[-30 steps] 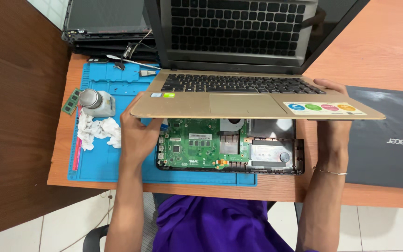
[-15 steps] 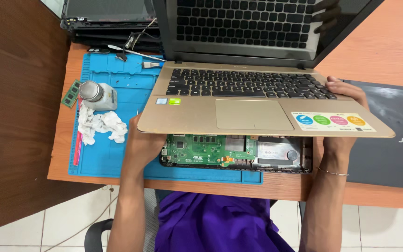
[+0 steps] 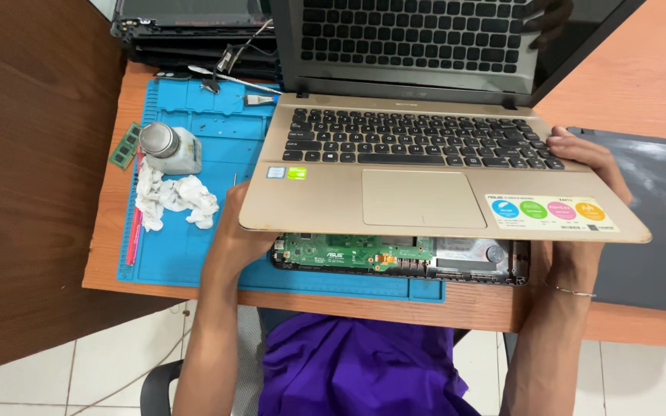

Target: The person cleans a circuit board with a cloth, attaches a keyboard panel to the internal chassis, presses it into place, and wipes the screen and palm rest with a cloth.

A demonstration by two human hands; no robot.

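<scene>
In the middle of the frame both hands hold up the gold upper half of a laptop [image 3: 425, 185], keyboard facing up, its front edge raised off the parts beneath. The left hand [image 3: 234, 231] grips the lower left corner from below, thumb side at the edge, fingers hidden under the casing; the right hand [image 3: 583, 154] clamps the right edge, fingertips curled over beside the keys. One hand at each side keeps the wide, thin casing level.

Below the raised front edge, the open bottom case [image 3: 402, 258] lies flat on the blue work mat [image 3: 194, 254], its green circuit board and silver parts uncovered. The mat sits on the wooden tabletop [image 3: 641, 85].

At the left of the frame, well apart from the hands, a small bottle with a metal cap [image 3: 167, 148] stands on the mat beside crumpled white tissue [image 3: 171, 196], and a green memory stick [image 3: 125, 146] lies off the mat's edge. A closed dark laptop [image 3: 657, 223] rests at right.
</scene>
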